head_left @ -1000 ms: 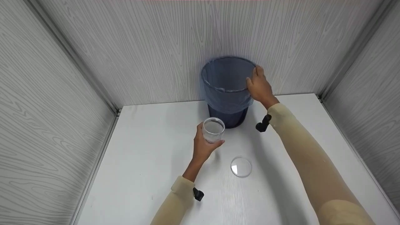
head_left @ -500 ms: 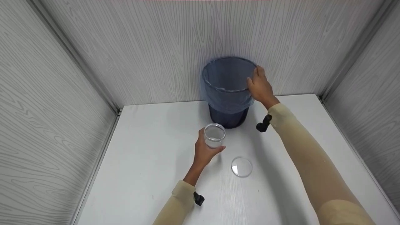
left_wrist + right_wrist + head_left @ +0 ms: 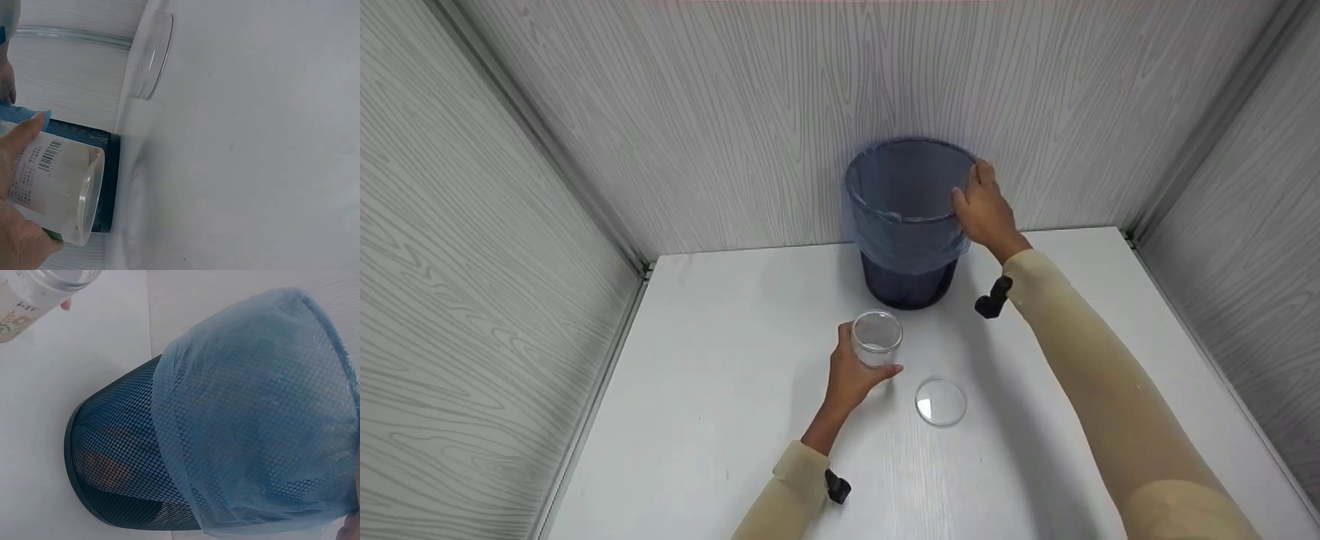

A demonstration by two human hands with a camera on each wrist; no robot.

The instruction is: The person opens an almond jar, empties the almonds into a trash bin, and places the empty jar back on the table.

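My left hand [image 3: 852,379] grips a clear plastic jar [image 3: 876,346] from its near side, mouth up, in front of the bin. In the left wrist view the jar [image 3: 62,183] carries a printed label with a barcode. My right hand [image 3: 987,208] holds the right rim of a dark mesh wastebasket [image 3: 910,286], which stands at the table's back. A blue translucent liner bag [image 3: 904,244] folds over its rim; the right wrist view shows this liner [image 3: 253,416] over the mesh. A clear round lid [image 3: 940,401] lies flat to the right of the left hand.
The white table [image 3: 720,360] backs onto a grey wood-grain wall [image 3: 735,120]. Side panels stand at left [image 3: 457,300] and right [image 3: 1252,202]. Through the mesh, some brownish contents [image 3: 104,469] show low in the bin.
My left hand has drawn the jar toward me, away from the bin, and lowered it a little. The right hand and the lid have hardly moved.
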